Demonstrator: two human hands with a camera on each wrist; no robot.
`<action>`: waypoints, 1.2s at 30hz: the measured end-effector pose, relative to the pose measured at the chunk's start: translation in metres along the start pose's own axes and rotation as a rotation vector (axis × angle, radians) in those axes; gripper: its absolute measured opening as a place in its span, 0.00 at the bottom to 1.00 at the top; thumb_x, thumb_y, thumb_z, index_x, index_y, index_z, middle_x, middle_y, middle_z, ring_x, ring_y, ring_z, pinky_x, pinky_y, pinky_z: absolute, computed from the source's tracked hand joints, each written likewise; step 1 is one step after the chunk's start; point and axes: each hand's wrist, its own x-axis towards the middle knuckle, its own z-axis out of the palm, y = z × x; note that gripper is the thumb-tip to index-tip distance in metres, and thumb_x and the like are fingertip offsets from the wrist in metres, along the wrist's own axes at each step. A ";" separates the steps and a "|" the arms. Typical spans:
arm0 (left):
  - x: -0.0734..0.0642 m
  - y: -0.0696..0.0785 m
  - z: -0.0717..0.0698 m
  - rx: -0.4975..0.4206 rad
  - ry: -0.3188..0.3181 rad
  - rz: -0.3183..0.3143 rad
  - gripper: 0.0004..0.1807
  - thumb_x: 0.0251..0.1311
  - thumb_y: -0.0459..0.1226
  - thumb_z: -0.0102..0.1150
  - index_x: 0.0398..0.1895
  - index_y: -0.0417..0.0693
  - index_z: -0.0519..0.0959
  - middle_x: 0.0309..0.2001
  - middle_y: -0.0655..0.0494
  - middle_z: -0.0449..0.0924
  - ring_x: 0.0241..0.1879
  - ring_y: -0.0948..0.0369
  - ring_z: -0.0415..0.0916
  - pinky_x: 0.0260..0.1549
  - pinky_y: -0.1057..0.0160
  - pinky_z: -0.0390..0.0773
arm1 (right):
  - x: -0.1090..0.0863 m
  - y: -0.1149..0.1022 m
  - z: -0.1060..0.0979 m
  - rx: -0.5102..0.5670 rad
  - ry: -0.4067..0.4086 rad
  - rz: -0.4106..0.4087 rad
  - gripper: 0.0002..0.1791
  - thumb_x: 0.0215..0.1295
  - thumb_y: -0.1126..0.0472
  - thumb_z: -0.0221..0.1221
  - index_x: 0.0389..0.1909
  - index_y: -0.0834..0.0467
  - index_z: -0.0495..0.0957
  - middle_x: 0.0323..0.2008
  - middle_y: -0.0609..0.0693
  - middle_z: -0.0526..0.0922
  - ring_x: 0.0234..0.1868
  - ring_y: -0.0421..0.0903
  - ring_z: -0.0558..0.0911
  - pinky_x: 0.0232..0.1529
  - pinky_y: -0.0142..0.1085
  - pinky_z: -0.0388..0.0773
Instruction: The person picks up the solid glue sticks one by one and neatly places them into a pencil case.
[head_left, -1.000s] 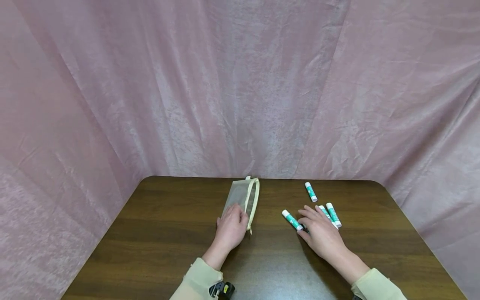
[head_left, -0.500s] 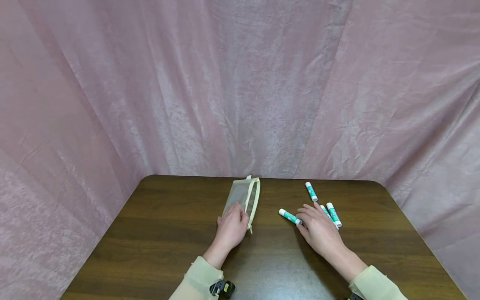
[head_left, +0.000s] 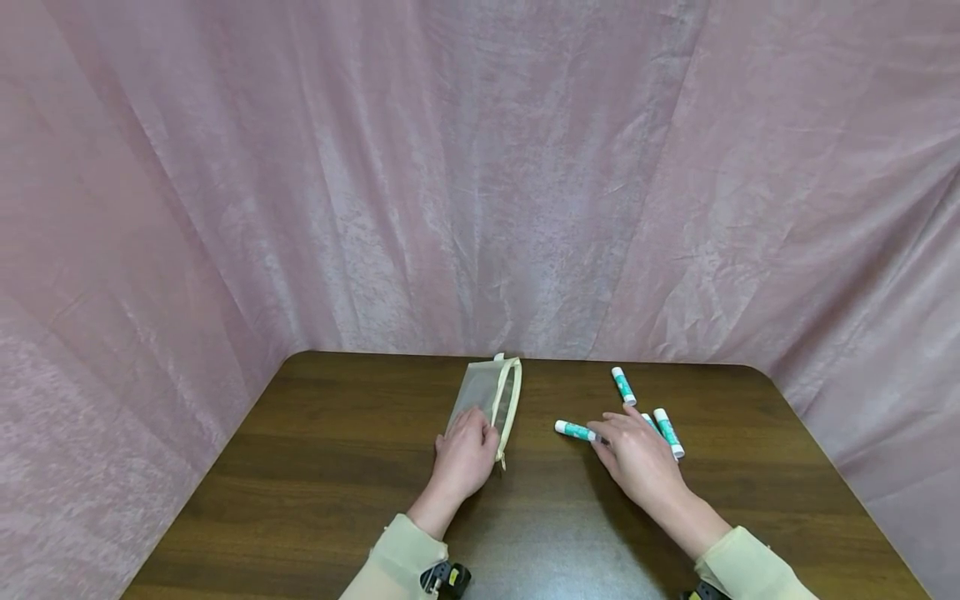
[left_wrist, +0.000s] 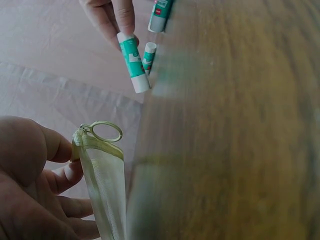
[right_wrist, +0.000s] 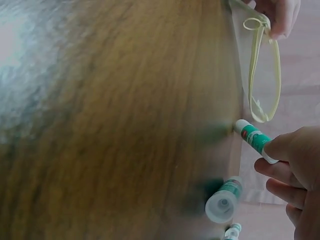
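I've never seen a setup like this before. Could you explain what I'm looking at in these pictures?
There's no robot here: someone is working bare-handed. The wide picture comes from a head camera; the close ones come from cameras worn on each wrist. The left hand holds a pale zippered pouch, its mouth open. The right hand pinches a green-and-white tube, probably a glue stick, near one end. Three more such tubes lie on the brown table, one partly hidden by that hand.

1. Pink velvet drapes (head_left: 480, 167) are hanging beyond the grip of the left hand (head_left: 462, 454), suggesting a curtained recording booth.
2. A wood-grain tabletop (head_left: 322, 475) is stretching below it.
3. A black wrist-worn device (head_left: 447, 577) is sitting just behind.
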 end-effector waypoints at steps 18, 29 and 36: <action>0.000 0.012 -0.008 0.016 -0.043 -0.046 0.13 0.72 0.34 0.56 0.27 0.51 0.69 0.33 0.55 0.70 0.50 0.44 0.80 0.57 0.14 0.66 | 0.022 -0.004 -0.010 0.118 -0.024 0.143 0.15 0.71 0.65 0.72 0.57 0.59 0.90 0.53 0.56 0.92 0.61 0.60 0.88 0.63 0.58 0.83; 0.000 0.013 -0.009 0.028 -0.069 -0.072 0.13 0.73 0.33 0.55 0.27 0.51 0.70 0.48 0.46 0.83 0.67 0.39 0.78 0.60 0.13 0.64 | 0.044 -0.009 -0.006 0.168 -0.061 0.207 0.16 0.77 0.60 0.69 0.62 0.56 0.88 0.59 0.55 0.90 0.67 0.66 0.83 0.51 0.63 0.86; 0.000 0.013 -0.009 0.027 -0.075 -0.077 0.13 0.73 0.33 0.55 0.27 0.51 0.70 0.53 0.45 0.84 0.67 0.39 0.77 0.61 0.13 0.63 | 0.063 -0.015 -0.001 0.179 -0.070 0.214 0.16 0.78 0.60 0.68 0.62 0.55 0.88 0.59 0.57 0.89 0.60 0.61 0.86 0.45 0.58 0.87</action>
